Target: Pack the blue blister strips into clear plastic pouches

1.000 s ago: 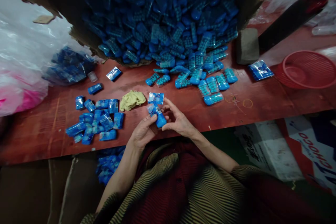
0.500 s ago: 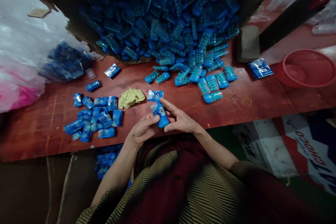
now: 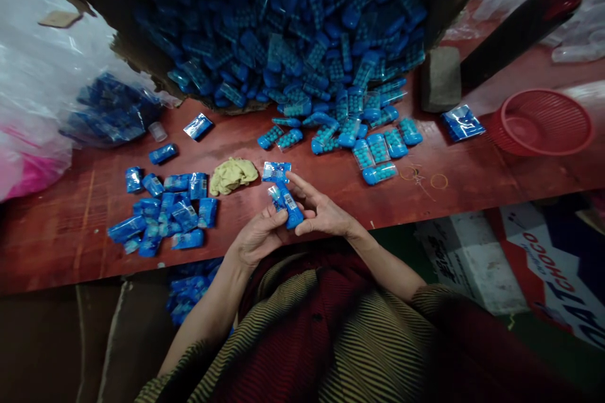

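Close to my body, at the table's front edge, both hands are closed around a small blue candy container (image 3: 293, 215) with a printed wrapper and a barcode. My left hand (image 3: 262, 230) pinches it from the left, thumb on its front. My right hand (image 3: 324, 211) holds its right side, with the index finger stretched along the top. Just beyond my fingertips lies a flat blue wrapper (image 3: 276, 171). Left of it is a crumpled yellow-green cloth (image 3: 233, 175). Further left sits a loose pile of blue wrapped containers (image 3: 184, 214).
A large heap of clear containers with blue beads (image 3: 302, 63) spills from a dark carton onto the red table (image 3: 312, 157). To the right stand a grey block (image 3: 442, 79), a wrapper stack (image 3: 463, 123) and a red basket (image 3: 543, 123). Plastic bags (image 3: 108, 107) lie at left.
The container tilts slightly differently between my fingers, its barcode side turned more toward me. Both hands stay in nearly the same place; the whole view has shifted a little.
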A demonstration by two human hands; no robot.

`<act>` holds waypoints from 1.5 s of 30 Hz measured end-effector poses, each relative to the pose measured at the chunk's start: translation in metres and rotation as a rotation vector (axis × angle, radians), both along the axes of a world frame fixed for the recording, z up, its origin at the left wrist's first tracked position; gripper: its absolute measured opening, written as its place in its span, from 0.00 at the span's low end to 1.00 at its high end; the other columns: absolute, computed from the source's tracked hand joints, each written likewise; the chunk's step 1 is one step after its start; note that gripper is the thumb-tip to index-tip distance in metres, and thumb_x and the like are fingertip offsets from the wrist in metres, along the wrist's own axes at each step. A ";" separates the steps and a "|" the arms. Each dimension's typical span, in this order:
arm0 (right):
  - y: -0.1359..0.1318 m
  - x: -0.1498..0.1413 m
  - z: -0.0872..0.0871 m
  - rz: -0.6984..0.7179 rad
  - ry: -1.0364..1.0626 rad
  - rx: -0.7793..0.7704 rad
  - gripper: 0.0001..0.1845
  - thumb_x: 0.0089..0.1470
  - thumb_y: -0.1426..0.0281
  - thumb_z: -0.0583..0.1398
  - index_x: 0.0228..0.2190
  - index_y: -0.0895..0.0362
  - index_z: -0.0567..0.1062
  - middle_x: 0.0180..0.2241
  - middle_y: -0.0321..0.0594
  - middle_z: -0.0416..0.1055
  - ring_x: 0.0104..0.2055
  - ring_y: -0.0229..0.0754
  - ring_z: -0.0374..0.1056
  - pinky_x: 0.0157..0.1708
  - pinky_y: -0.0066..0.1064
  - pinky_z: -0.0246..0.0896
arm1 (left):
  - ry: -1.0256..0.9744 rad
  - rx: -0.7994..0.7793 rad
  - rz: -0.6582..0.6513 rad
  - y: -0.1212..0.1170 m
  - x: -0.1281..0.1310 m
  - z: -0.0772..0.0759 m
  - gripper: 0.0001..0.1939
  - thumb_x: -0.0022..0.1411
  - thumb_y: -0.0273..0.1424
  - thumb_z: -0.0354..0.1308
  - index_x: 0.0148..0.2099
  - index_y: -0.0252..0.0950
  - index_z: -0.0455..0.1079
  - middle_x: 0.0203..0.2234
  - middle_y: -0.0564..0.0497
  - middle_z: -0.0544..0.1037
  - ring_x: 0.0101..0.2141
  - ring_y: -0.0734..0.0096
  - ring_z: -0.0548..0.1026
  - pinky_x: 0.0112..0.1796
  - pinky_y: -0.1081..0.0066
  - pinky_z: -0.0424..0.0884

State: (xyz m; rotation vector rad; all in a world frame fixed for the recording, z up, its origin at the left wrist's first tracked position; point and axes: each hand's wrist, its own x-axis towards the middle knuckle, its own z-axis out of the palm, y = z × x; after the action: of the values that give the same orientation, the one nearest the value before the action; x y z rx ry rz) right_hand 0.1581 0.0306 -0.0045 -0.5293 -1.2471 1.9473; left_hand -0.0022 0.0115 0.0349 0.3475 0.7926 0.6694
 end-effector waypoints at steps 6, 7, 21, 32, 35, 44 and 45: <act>-0.004 -0.003 -0.006 -0.102 -0.028 0.005 0.55 0.38 0.60 0.70 0.62 0.48 0.49 0.49 0.40 0.67 0.49 0.42 0.65 0.51 0.34 0.60 | 0.025 -0.020 0.096 -0.008 0.008 -0.001 0.12 0.49 0.33 0.66 0.36 0.30 0.75 0.29 0.46 0.80 0.30 0.71 0.77 0.40 0.72 0.71; -0.006 -0.004 -0.007 -0.126 -0.032 -0.006 0.54 0.38 0.59 0.69 0.62 0.49 0.49 0.48 0.39 0.68 0.48 0.42 0.66 0.50 0.33 0.60 | 0.033 -0.011 0.127 -0.009 0.010 -0.001 0.12 0.50 0.33 0.65 0.35 0.30 0.75 0.30 0.46 0.80 0.30 0.72 0.77 0.39 0.74 0.71; -0.005 -0.007 -0.023 -0.181 -0.020 -0.103 0.33 0.52 0.47 0.54 0.54 0.52 0.66 0.57 0.42 0.63 0.58 0.44 0.59 0.58 0.38 0.52 | 0.041 -0.155 0.424 -0.012 0.028 -0.013 0.08 0.62 0.28 0.53 0.37 0.32 0.73 0.33 0.48 0.80 0.38 0.66 0.78 0.50 0.60 0.68; -0.004 -0.020 -0.014 -0.163 -0.226 -0.187 0.23 0.56 0.63 0.54 0.54 0.54 0.66 0.48 0.42 0.71 0.46 0.40 0.69 0.46 0.36 0.64 | 0.114 -0.089 0.617 -0.010 -0.025 -0.004 0.11 0.64 0.33 0.49 0.36 0.35 0.72 0.33 0.50 0.80 0.42 0.66 0.76 0.52 0.61 0.66; 0.008 -0.022 -0.014 -0.307 -0.543 0.121 0.19 0.56 0.67 0.55 0.50 0.56 0.70 0.42 0.43 0.72 0.41 0.40 0.69 0.44 0.36 0.63 | 0.217 0.080 0.965 -0.002 -0.075 0.006 0.22 0.62 0.48 0.45 0.42 0.36 0.70 0.35 0.48 0.80 0.43 0.68 0.75 0.48 0.64 0.69; 0.073 -0.052 -0.019 -0.325 -1.401 0.766 0.17 0.55 0.64 0.58 0.46 0.56 0.72 0.48 0.50 0.67 0.47 0.54 0.58 0.43 0.43 0.54 | 0.360 -0.023 0.671 -0.002 -0.045 -0.022 0.09 0.55 0.31 0.59 0.39 0.34 0.68 0.26 0.51 0.79 0.31 0.67 0.78 0.37 0.67 0.71; 0.073 -0.054 -0.022 -0.310 -1.418 0.785 0.15 0.57 0.64 0.57 0.44 0.55 0.73 0.47 0.50 0.67 0.47 0.53 0.58 0.42 0.42 0.53 | 0.403 0.026 0.665 0.000 -0.036 -0.029 0.12 0.53 0.32 0.61 0.40 0.34 0.67 0.26 0.51 0.79 0.30 0.68 0.78 0.37 0.69 0.71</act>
State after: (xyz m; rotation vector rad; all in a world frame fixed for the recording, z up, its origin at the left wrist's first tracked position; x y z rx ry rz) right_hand 0.1042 0.1040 -0.0267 -1.6231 -2.3464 0.4771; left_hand -0.0378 0.0111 0.0062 0.2393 1.3060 1.2550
